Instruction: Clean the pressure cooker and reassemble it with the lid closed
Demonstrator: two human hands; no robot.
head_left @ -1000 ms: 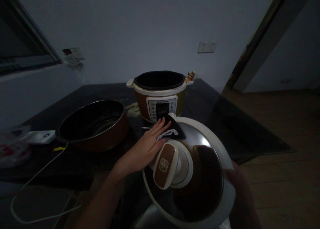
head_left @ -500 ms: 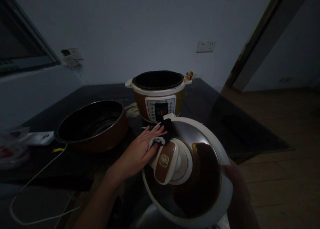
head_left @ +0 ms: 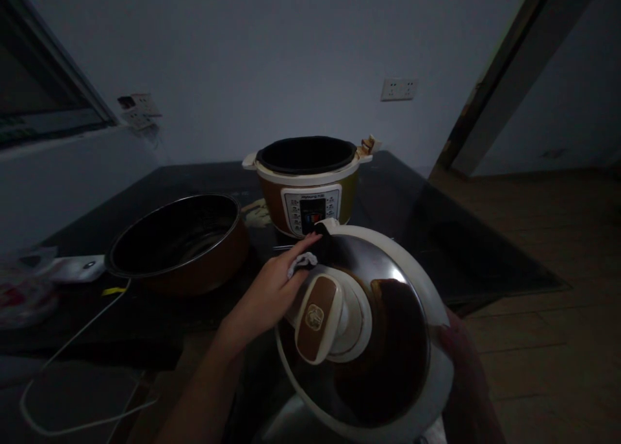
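Note:
A round pressure cooker lid [head_left: 354, 243] with a white rim and a shiny dark top is held tilted in front of me. Its brown and white handle knob [head_left: 317, 318] points toward the left. My left hand [head_left: 279, 282] presses a dark cloth with a pale edge [head_left: 303, 261] on the upper left part of the lid, next to the knob. My right hand [head_left: 456, 344] grips the lid's right rim; its fingers are partly hidden behind it. Just beyond the lid stands the electric pressure cooker body [head_left: 272, 201], open on top with a black inside.
A brown inner pot [head_left: 218, 259] sits on the dark table [head_left: 412, 191] at the left. Beside it are a white device [head_left: 80, 269], a plastic bag [head_left: 26, 295] and a white cable [head_left: 72, 347] hanging over the edge. Wall sockets [head_left: 398, 89] are behind.
My left hand has shifted slightly with the cloth toward the lid's upper left rim, its fingers now closer together. The lid has turned very slightly; my right hand stays on its rim.

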